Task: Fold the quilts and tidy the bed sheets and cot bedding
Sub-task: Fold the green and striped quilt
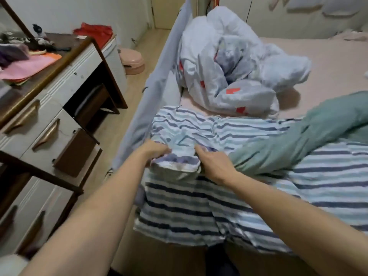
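A blue-and-white striped quilt (239,192) covers the near end of the bed and hangs over its front edge. My left hand (154,151) and my right hand (214,164) each grip a bunched fold of it near the left side, about a hand's width apart. The quilt's green underside (310,136) is turned up on the right. A crumpled pale blue quilt with red patches (229,72) lies in a heap farther up, on the pink bed sheet (328,56).
A grey fabric bed rail (159,76) runs along the bed's left side. A dresser (45,108) with clothes on top and a drawer pulled out stands to the left across a narrow strip of floor. A pink plastic stool (132,61) stands beyond it.
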{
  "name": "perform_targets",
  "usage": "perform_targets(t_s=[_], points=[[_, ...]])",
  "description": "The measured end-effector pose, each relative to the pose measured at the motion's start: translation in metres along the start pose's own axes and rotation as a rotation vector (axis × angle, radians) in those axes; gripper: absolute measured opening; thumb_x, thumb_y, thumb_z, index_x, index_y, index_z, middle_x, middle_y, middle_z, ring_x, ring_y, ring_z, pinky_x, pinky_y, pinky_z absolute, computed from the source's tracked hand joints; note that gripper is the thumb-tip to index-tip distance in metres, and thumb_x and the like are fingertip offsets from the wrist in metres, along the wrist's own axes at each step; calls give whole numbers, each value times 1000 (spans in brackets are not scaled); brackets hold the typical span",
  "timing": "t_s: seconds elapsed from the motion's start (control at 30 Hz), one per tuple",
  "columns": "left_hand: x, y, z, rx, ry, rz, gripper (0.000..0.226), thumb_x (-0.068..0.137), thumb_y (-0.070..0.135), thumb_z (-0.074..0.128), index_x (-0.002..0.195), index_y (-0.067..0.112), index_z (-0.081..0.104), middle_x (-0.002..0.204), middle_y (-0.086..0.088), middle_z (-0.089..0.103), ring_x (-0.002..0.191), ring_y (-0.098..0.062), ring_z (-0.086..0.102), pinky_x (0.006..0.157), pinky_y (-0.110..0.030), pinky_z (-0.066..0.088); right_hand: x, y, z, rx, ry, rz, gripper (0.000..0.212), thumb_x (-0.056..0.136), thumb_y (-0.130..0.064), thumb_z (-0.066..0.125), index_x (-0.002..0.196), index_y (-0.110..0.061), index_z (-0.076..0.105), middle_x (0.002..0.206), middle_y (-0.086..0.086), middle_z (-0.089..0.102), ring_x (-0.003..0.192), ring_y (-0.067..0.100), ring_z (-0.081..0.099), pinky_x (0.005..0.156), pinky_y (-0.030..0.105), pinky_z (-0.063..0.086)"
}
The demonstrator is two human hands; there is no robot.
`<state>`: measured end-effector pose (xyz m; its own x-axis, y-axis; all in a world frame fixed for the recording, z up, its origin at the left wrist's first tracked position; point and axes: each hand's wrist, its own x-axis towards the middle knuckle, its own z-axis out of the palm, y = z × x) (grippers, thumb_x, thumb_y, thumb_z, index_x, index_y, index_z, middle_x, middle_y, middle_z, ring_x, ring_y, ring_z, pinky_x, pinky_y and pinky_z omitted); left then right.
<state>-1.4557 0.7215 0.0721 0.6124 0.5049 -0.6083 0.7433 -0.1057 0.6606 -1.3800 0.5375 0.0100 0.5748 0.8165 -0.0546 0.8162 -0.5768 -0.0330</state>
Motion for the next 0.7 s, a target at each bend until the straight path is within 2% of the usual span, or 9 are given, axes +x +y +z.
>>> perform_targets(t_s=[0.07, 0.17, 0.23, 0.3, 0.37, 0.47, 0.53, 0.63, 0.7], points=[[-2, -35, 16, 166, 57, 135, 73, 87, 23, 67, 146, 5, 29, 141, -16, 48, 130, -35, 44, 100, -31, 45, -29, -18, 29, 78, -176, -66, 47, 85, -20, 55, 125, -18, 31, 112, 8, 60, 90, 35, 61, 63, 38, 41], [10, -45, 5, 465, 214, 329, 68, 89, 26, 58, 148, 23, 24, 147, -14, 37, 128, -38, 43, 99, -39, 40, -35, -28, 25, 201, 165, 45, 33, 81, -12, 57, 110, -14, 44, 95, 7, 64, 81, 34, 62, 55, 36, 41], [10, -52, 4, 773, 132, 331, 61, 93, 15, 42, 150, 29, 24, 151, -16, 30, 128, -39, 42, 101, -44, 42, -48, -38, 26, 254, 271, 108, 32, 82, -9, 56, 113, -11, 50, 98, 8, 65, 85, 33, 63, 54, 36, 41], [1, -79, 20, 1078, 3, 258, 50, 96, 13, 36, 145, 23, 35, 148, -15, 33, 128, -34, 42, 100, -44, 42, -74, -57, 50, 193, 111, 51, 38, 89, -12, 49, 128, -14, 47, 113, 9, 60, 99, 32, 60, 63, 39, 43], [-5, -100, 34, 1224, 39, 296, 37, 99, 14, 36, 134, 13, 46, 144, -16, 36, 119, -34, 50, 91, -41, 43, -92, -66, 73, 157, -74, 2, 39, 94, -13, 44, 133, -17, 42, 119, 8, 56, 104, 32, 57, 67, 37, 40], [5, -114, 38, 1278, 255, 504, 29, 101, 15, 38, 127, 14, 51, 141, -12, 34, 100, -35, 59, 69, -38, 41, -84, -78, 84, 342, 189, 69, 25, 85, -9, 58, 110, -14, 57, 97, 8, 61, 82, 30, 61, 58, 31, 33], [13, -124, 35, 1352, 218, 487, 31, 101, 18, 38, 128, 18, 52, 136, -9, 40, 103, -33, 59, 69, -37, 42, -79, -87, 97, 341, 220, 100, 25, 81, -5, 62, 105, -13, 57, 92, 8, 61, 77, 30, 60, 57, 30, 35], [11, -134, 42, 1571, 50, 241, 32, 98, 15, 41, 127, 18, 55, 130, -4, 54, 117, -26, 55, 89, -37, 45, -96, -94, 135, 291, -327, 101, 32, 93, -10, 51, 125, -14, 48, 119, 11, 54, 104, 33, 57, 77, 38, 44], [6, -123, 61, 1595, 26, 261, 29, 95, 15, 45, 122, 15, 56, 125, -4, 57, 113, -26, 56, 89, -38, 45, -111, -77, 143, 393, -554, 151, 36, 93, -14, 53, 128, -13, 48, 129, 13, 50, 116, 33, 52, 92, 37, 43]])
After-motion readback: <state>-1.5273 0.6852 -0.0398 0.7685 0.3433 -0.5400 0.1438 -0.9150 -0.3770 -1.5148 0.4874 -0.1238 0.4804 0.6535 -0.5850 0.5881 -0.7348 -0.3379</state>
